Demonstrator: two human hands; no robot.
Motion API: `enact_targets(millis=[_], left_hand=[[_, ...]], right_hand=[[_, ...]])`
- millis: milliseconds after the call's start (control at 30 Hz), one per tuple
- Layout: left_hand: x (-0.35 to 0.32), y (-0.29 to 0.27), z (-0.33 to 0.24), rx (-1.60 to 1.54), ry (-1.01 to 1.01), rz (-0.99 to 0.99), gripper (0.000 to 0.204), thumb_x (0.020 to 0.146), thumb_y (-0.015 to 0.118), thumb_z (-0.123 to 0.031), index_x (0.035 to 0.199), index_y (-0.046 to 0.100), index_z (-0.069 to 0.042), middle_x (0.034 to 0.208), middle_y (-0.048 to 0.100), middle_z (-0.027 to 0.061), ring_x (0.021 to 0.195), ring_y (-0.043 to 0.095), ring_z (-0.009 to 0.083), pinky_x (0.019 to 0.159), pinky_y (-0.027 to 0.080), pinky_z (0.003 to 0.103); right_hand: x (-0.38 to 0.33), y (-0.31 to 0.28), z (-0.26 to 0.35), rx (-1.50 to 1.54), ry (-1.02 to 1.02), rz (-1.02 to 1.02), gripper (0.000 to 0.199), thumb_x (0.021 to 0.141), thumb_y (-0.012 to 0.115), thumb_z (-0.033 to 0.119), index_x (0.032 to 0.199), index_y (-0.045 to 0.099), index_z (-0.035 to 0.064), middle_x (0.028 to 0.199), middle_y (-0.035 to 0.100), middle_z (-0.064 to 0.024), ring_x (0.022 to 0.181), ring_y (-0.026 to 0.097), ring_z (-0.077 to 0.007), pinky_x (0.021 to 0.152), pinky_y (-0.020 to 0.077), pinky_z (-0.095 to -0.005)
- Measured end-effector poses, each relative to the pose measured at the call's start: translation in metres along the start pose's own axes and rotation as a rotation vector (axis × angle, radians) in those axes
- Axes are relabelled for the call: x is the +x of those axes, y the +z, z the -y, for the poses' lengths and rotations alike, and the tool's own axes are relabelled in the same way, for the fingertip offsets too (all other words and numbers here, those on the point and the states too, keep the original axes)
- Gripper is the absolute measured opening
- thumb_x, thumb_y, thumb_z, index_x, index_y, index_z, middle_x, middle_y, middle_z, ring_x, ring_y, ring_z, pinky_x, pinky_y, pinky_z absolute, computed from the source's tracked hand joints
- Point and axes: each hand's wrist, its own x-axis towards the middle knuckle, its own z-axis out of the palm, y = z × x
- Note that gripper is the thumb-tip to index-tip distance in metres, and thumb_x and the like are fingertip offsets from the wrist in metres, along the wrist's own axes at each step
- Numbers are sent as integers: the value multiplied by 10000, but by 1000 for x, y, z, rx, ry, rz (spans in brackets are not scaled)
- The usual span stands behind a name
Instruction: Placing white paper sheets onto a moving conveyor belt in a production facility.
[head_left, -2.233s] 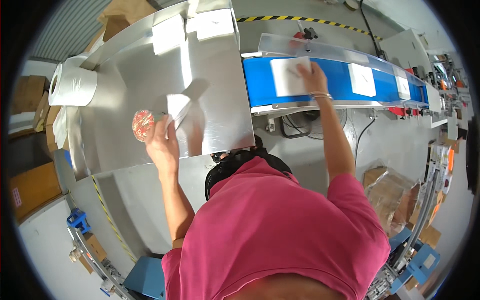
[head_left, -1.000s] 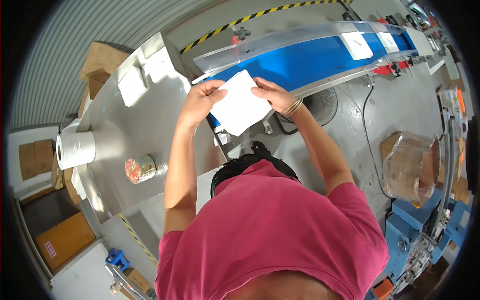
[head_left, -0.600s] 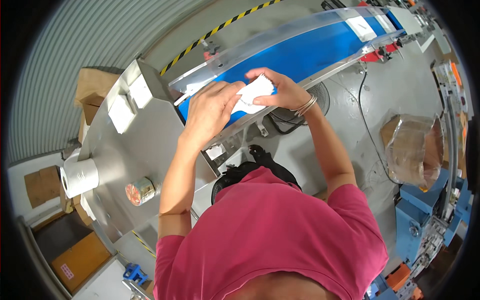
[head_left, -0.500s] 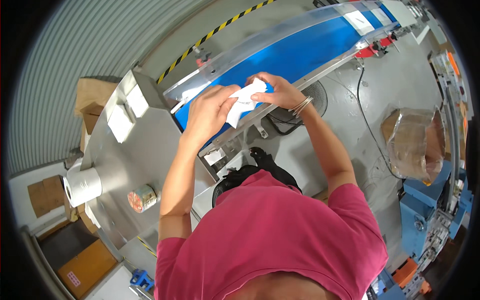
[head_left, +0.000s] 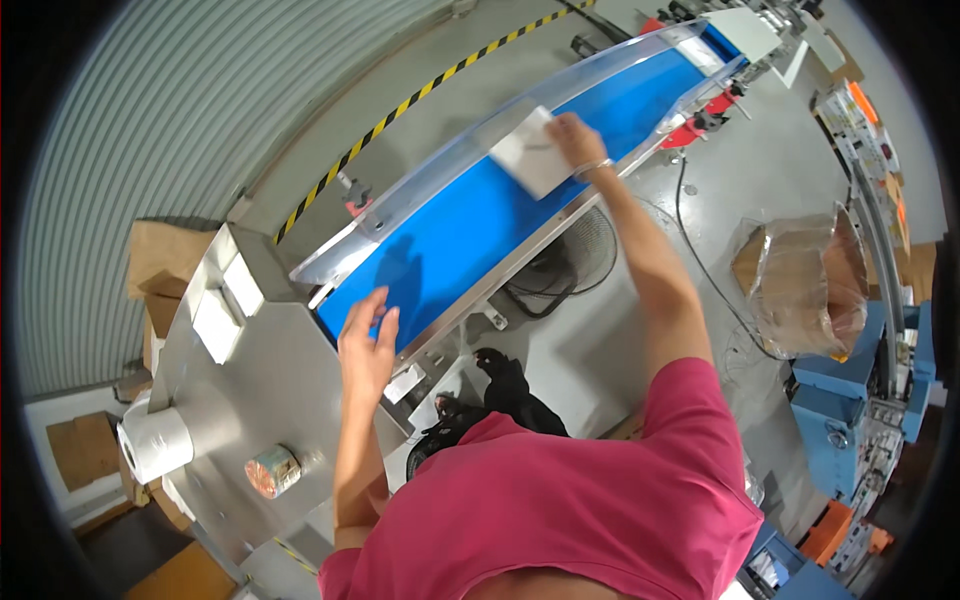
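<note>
right hand is stretched far out, fingers flat on a white packet, pressing it onto the blue belt. looks to me like the laying-down step, so letting go cleanly seems next. left hand hovers loosely spread and empty at the belt's near end. on the steel table: white paper roll, small colourful tin, two white packets. yellow-black floor stripe behind.

A matt blue conveyor belt adjoins a smooth brushed-metal table bearing a paper roll.
</note>
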Motion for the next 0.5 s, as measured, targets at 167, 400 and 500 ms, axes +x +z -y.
enact_targets(millis=[167,400,500], left_hand=[[-68,-51,42,264,-107,-236,249,845,633,-66,1092,635,-31,1042,648,157,968,628,320,857,488,394],[-170,-122,131,1173,-388,-531,394,840,614,-250,1203,577,-104,1428,366,180,1331,300,401,1023,214,615],[-198,-154,171,1292,-389,-405,321,791,620,-201,1097,628,-104,1427,387,154,1333,302,398,998,250,606]], right_hand=[[68,-10,-76,-533,111,111,506,886,508,534,1161,579,116,1071,652,-194,995,618,-391,838,487,-501],[-28,-19,18,-498,-318,-288,586,825,667,350,1329,454,141,1238,575,-155,1111,551,-363,907,455,-457],[-100,14,43,-246,-440,-267,573,804,709,229,1307,464,102,1224,579,-172,1084,561,-377,897,456,-469]])
